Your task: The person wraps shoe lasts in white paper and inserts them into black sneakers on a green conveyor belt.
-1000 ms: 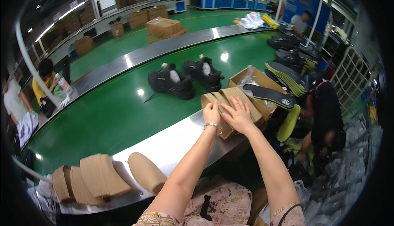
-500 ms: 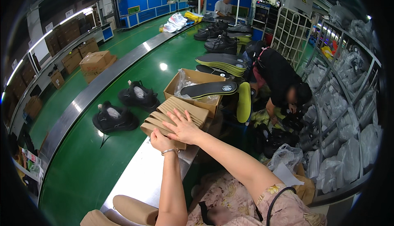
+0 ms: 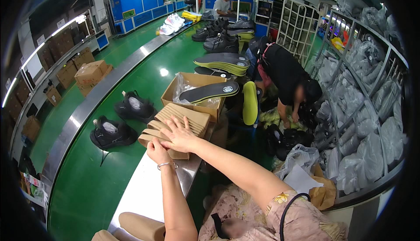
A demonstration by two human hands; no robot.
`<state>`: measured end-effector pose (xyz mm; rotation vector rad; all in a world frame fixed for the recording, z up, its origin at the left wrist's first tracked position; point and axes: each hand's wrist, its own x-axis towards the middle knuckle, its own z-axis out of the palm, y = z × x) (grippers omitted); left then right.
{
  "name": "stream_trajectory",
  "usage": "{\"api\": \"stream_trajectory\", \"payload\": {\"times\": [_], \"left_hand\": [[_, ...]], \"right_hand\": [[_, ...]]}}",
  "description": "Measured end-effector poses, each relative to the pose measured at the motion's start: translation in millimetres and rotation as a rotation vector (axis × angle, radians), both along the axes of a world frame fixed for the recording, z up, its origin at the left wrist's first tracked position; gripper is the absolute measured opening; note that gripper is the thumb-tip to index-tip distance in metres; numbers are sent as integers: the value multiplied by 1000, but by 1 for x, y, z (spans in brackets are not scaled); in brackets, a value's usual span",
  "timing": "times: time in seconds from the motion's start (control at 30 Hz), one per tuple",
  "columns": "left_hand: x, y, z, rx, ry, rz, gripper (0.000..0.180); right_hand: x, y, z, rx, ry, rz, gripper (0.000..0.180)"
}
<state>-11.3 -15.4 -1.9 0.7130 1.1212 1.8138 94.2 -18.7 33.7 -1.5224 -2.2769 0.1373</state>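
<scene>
A row of nested tan cardboard shoe inserts [image 3: 194, 119] rests on the near end of the metal bench, in front of an open carton. My left hand [image 3: 158, 151] pinches the near edge of one insert between thumb and fingers. Across the top of the same row my right hand [image 3: 180, 137] lies with fingers spread. The left fingertips are partly hidden by the inserts. More curved tan cardboard inserts [image 3: 140, 227] lie by my left forearm at the lower edge. A pair of black shoes [image 3: 113, 132] stuffed with pale filling stands on the green belt to the left.
A brown carton [image 3: 214, 110] holds plastic film, with a dark insole [image 3: 209, 92] across it. Stacked insoles [image 3: 225, 61] and black shoes [image 3: 221, 43] stand beyond. A person [image 3: 288, 68] bends at the right, near a metal rack [image 3: 365, 96] of bagged goods.
The whole view has shifted, so the scene sits a little further left and higher. My hands keep nearly the same hold on the inserts. The bending person's arm has moved slightly.
</scene>
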Motion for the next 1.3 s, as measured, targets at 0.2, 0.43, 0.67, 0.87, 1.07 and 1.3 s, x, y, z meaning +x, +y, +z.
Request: {"api": "stream_trajectory", "payload": {"times": [0.2,0.43,0.67,0.87,1.07,1.3], "left_hand": [[-16,-6,-12,-15,-30,-87,28],[-18,-43,-9,-11,289,236,25],[-13,-120,82,212,545,298,28],[-29,-130,69,288,-102,-549,27],[76,-210,28,-214,-101,-1138,42],[118,-251,-15,-441,-35,-1214,27]], "right_hand": [[-11,0,4,-35,35,-19,52],[-17,14,-6,-22,83,-22,51],[-5,3,12,175,296,-46,49],[68,-119,72,-259,1213,110,60],[105,-298,-28,-238,1216,-338,90],[183,-380,-115,-339,1264,-623,50]]}}
